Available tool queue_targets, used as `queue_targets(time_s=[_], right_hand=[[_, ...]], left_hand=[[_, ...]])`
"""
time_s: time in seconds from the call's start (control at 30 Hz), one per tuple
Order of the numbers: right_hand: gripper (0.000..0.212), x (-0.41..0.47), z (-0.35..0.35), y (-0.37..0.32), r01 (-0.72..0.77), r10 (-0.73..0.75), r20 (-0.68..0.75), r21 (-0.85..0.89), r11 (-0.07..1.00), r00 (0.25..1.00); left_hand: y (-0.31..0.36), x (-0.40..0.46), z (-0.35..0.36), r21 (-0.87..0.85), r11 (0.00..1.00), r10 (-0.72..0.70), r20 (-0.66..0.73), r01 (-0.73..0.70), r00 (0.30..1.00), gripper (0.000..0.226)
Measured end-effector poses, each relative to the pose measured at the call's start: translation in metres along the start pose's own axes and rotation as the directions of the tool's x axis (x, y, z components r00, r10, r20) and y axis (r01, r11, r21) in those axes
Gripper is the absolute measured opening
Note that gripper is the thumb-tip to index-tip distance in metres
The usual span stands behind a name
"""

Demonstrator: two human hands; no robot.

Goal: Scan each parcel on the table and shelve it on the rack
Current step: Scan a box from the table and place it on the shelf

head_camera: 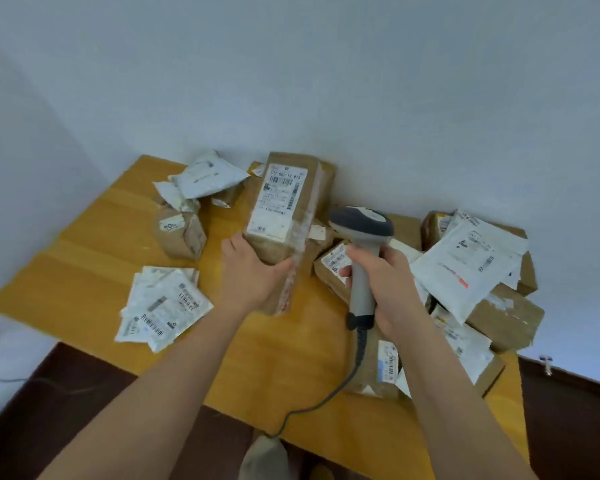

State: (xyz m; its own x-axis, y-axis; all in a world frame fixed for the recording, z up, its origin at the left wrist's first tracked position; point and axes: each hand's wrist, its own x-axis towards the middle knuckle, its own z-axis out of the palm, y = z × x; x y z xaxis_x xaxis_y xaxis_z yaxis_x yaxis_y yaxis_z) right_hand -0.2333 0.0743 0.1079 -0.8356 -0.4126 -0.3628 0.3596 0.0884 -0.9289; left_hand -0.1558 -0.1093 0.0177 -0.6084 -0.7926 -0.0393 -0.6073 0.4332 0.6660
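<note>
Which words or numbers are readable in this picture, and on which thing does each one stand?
No text reads with certainty.
Tall box in the left hand: the label's top line has large digits, too blurred to quote.
White envelopes and other parcels: barcodes and print, too small.
Scanner in the right hand: none.

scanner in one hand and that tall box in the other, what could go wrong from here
The left hand grips the tall box only at its lower end, so it could tip or slip. The scanner in the right hand looks aimed past the shipping label, so the scan may miss. Its cable trails over the table edge and could snag.
</note>
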Motion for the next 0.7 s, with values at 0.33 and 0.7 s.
queue_targets(time_s=[0.33, 0.7], right_hand=[[0.013, -0.056, 0.038, 0.024, -0.127, 0.205, 0.269, -0.28, 0.952, 0.941], [0.023, -0.082, 0.055, 0.031, -0.207, 0.251, 0.296, -0.171, 0.963, 0.922]], left_hand=[[-0.096, -0.1, 0.0, 0.086, 0.87, -0.494, 0.147, 0.486, 0.857, 0.106], [-0.128, -0.128, 0.018, -0.051, 0.802, -0.549, 0.327, 0.595, 0.769, 0.075]])
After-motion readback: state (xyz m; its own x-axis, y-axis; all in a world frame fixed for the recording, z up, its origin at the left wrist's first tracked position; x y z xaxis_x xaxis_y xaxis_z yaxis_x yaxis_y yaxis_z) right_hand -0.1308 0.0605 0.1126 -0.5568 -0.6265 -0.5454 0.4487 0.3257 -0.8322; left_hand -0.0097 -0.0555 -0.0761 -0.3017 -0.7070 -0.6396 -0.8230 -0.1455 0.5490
